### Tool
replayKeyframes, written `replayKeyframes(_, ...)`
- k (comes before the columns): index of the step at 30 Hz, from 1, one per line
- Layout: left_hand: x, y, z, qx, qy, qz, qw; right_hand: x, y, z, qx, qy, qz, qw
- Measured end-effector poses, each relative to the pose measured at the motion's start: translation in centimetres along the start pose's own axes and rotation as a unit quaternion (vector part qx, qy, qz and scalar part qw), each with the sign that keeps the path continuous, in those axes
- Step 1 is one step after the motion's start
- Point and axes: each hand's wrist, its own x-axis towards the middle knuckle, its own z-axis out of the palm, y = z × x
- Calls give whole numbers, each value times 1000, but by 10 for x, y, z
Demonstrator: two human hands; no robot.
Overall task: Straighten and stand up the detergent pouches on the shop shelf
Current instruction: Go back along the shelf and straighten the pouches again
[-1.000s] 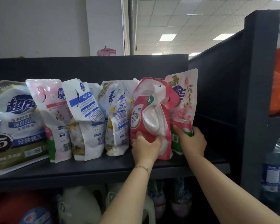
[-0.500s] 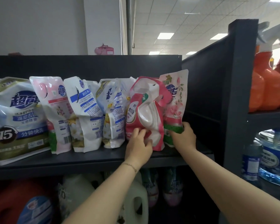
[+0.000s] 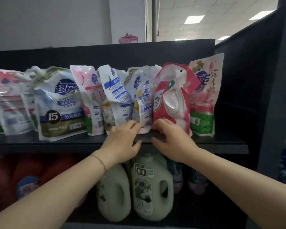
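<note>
Left hand (image 3: 122,141) touched the crumpled pouch (image 3: 139,96), right hand (image 3: 172,141) the red pouch (image 3: 170,103); grips unclear. We advised flattening bases.

Wht pouch (image 3: 59,104) "15"; grn jug (image 3: 153,187) "100".

White wall (image 3: 48,22), tiled ceiling (image 3: 221,7) with lit panels (image 3: 194,19).

Red-and-white pouch (image 3: 172,103) above the right grip (image 3: 172,141), pink rose-print pouch (image 3: 205,100) with green base just right; white-and-blue pouches (image 3: 119,96) over the left grip (image 3: 122,139); shelf (image 3: 56,144) black, jugs (image 3: 149,187) beneath pale green.
</note>
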Motion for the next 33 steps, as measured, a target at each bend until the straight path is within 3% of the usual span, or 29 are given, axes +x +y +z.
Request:
replayKeyframes(5, -53, -30, -23, 113, -28, -30, 993, 20, -42, 31, -30, -64, -99, 993)
replayKeyframes(14, -149, -92, -83, 230, -59, -129, 963, 45, -130, 100, 17, -90, -269, 959)
replayKeyframes(25, -248, -153, -128, 274, -80, -270, 920, 76, -218, 170, 34, -127, -380, 916)
replayKeyframes(33, -320, -208, -161, 281, -89, -344, 891, 95, -322, 237, 66, -126, -467, 873)
